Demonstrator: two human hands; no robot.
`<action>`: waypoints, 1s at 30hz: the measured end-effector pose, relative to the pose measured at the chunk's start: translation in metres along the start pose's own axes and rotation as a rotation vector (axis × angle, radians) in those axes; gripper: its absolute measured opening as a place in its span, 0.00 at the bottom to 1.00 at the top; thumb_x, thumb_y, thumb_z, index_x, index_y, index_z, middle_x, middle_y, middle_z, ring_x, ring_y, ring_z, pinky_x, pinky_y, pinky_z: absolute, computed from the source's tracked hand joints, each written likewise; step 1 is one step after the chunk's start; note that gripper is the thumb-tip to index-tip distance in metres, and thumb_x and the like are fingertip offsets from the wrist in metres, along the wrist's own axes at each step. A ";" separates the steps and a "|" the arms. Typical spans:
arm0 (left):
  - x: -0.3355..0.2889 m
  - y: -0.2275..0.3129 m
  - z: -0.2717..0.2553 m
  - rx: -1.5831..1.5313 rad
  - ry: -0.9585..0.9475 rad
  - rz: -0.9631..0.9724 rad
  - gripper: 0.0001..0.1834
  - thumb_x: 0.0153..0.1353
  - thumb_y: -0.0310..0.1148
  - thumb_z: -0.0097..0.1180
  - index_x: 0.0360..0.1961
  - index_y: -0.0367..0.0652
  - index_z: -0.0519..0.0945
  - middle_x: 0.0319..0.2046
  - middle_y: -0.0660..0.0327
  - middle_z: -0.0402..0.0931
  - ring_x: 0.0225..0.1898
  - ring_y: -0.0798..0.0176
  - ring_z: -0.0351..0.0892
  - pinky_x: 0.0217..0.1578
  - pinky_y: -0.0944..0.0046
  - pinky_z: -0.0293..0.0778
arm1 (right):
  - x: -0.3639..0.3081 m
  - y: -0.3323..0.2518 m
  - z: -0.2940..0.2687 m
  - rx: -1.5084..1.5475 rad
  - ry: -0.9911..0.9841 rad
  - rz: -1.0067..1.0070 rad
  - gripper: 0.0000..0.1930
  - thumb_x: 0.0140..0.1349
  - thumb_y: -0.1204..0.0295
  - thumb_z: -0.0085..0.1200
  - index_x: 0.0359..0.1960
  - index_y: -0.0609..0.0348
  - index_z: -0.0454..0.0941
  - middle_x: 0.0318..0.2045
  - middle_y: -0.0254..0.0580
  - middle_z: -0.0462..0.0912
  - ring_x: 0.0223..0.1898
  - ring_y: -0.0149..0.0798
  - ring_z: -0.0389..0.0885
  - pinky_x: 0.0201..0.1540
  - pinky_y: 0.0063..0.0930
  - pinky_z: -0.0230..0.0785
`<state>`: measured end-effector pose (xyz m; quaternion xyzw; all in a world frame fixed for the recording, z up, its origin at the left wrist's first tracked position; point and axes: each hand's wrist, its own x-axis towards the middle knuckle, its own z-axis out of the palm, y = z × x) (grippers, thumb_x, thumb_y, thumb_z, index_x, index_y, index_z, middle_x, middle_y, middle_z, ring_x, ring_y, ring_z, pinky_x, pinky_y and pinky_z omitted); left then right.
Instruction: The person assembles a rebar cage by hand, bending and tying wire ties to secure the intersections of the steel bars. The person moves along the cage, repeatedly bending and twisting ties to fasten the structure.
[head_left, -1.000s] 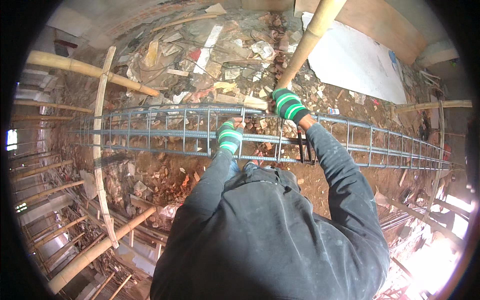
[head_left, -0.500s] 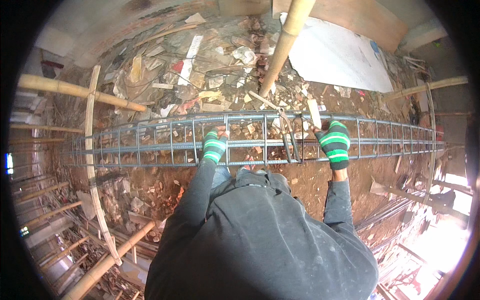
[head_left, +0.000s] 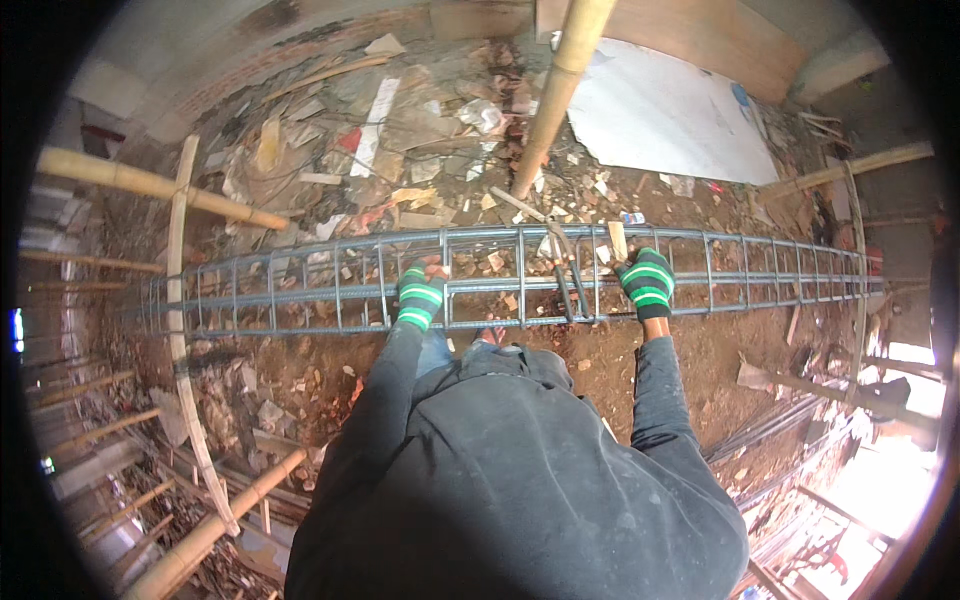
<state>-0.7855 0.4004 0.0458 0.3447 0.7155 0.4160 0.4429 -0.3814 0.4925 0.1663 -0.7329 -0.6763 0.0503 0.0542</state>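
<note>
A long steel rebar cage (head_left: pixel 490 286) with square stirrups runs left to right in front of me. My left hand (head_left: pixel 422 292), in a green-striped fingerless glove, is closed on the cage beside a stirrup. My right hand (head_left: pixel 648 282), gloved alike, is closed at the cage's right half. A short pale flat strip (head_left: pixel 617 240), which looks like wood, sticks up from its fingertips. Between my hands, a pair of long-handled pincers (head_left: pixel 562 262) rests across the cage bars, with its jaws toward the far side. My palms and the grip points underneath are hidden.
A bamboo pole (head_left: pixel 562 95) slants down beyond the cage, near a white sheet (head_left: pixel 670 115). Wooden uprights (head_left: pixel 177 290) cross the cage's ends. Rubble and scraps (head_left: pixel 400 170) litter the ground. Bundled rods (head_left: pixel 770 425) lie at the lower right.
My right hand has shifted a little to the left along the cage, and the strip at its fingers appears shorter and lower. My left hand stays on the cage. The whole view has shifted slightly.
</note>
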 end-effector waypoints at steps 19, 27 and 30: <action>-0.099 0.145 0.002 -0.504 -0.311 0.106 0.18 0.73 0.37 0.56 0.55 0.36 0.82 0.34 0.66 0.81 0.29 0.76 0.74 0.31 0.74 0.72 | -0.093 -0.222 -0.064 0.282 -0.204 -0.435 0.47 0.58 0.67 0.61 0.77 0.62 0.50 0.43 0.56 0.79 0.32 0.53 0.84 0.32 0.44 0.75; -0.027 0.082 -0.049 -0.806 -0.158 -0.231 0.15 0.72 0.40 0.58 0.47 0.38 0.84 0.27 0.66 0.76 0.24 0.70 0.74 0.22 0.67 0.73 | -0.138 -0.259 -0.049 0.610 -0.193 -0.609 0.21 0.66 0.74 0.53 0.62 0.57 0.75 0.35 0.56 0.82 0.36 0.58 0.81 0.38 0.48 0.73; -0.004 0.043 -0.057 -0.824 -0.140 -0.353 0.15 0.69 0.37 0.61 0.51 0.38 0.84 0.26 0.63 0.76 0.24 0.68 0.74 0.22 0.63 0.75 | -0.148 -0.263 -0.027 0.551 -0.461 -0.498 0.26 0.64 0.68 0.58 0.65 0.53 0.72 0.42 0.57 0.84 0.43 0.57 0.84 0.62 0.53 0.70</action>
